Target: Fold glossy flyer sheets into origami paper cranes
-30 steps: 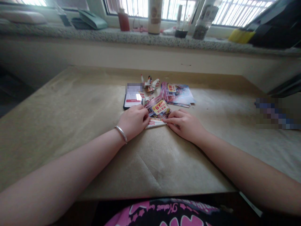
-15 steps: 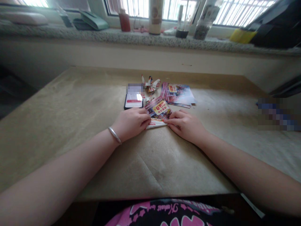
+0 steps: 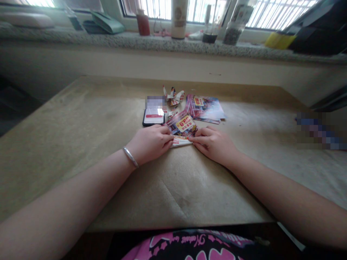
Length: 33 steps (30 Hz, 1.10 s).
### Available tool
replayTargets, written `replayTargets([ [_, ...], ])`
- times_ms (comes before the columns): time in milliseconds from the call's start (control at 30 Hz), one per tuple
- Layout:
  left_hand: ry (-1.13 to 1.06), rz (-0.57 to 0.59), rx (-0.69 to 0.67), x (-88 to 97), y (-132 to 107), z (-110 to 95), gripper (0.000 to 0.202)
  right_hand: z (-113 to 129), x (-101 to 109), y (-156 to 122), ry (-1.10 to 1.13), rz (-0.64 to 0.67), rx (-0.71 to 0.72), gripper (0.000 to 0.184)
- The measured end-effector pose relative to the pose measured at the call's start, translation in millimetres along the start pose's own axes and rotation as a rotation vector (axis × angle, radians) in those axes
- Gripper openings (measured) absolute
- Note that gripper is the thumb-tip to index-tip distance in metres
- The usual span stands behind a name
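Note:
A printed paper flyer [image 3: 185, 124] lies on the table with its near edge folded up, showing a white strip with red print. My left hand [image 3: 153, 142] grips the left end of that fold, fingers bent over it. At the fold's right end my right hand [image 3: 214, 144] pinches the paper between thumb and index finger. Just behind the left hand is a phone [image 3: 153, 117] with a lit screen. Folded paper pieces [image 3: 175, 97] stand beyond the flyer, and a stack of similar flyers [image 3: 207, 108] lies to their right.
The table [image 3: 108, 104] has a tan cover with a crease near me. Behind it runs a stone windowsill [image 3: 151, 42] holding a red container [image 3: 142, 23], bottles and a yellow object [image 3: 280, 40]. A blurred-out item [image 3: 320, 131] lies at the right edge.
My left hand has shifted very slightly left along the fold, and a little more of the flyer's left corner shows. My right hand stays in place.

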<state>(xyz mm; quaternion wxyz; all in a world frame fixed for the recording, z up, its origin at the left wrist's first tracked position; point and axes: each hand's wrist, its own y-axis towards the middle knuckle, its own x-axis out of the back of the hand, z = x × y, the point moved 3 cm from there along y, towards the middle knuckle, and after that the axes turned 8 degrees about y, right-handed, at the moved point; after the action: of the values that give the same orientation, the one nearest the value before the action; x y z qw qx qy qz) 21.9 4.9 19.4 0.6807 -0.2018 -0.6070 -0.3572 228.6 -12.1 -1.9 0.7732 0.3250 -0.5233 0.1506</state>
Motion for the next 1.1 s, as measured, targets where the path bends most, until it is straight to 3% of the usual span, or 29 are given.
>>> replayTargets([
  [333, 0.016, -0.015, 0.045, -1.4, 0.8, -5.7, 0.034, -0.9, -0.5, -1.2, -0.007, -0.009, 0.007, 0.028],
  [600, 0.088, -0.068, -0.074, 0.5, -0.3, -11.8, 0.030, -0.4, 0.5, -0.2, 0.000, -0.009, 0.009, 0.028],
  [1100, 0.094, -0.040, -0.101, -3.6, 3.6, -22.6, 0.029, -2.9, -0.9, -0.8, -0.011, -0.014, 0.024, 0.027],
])
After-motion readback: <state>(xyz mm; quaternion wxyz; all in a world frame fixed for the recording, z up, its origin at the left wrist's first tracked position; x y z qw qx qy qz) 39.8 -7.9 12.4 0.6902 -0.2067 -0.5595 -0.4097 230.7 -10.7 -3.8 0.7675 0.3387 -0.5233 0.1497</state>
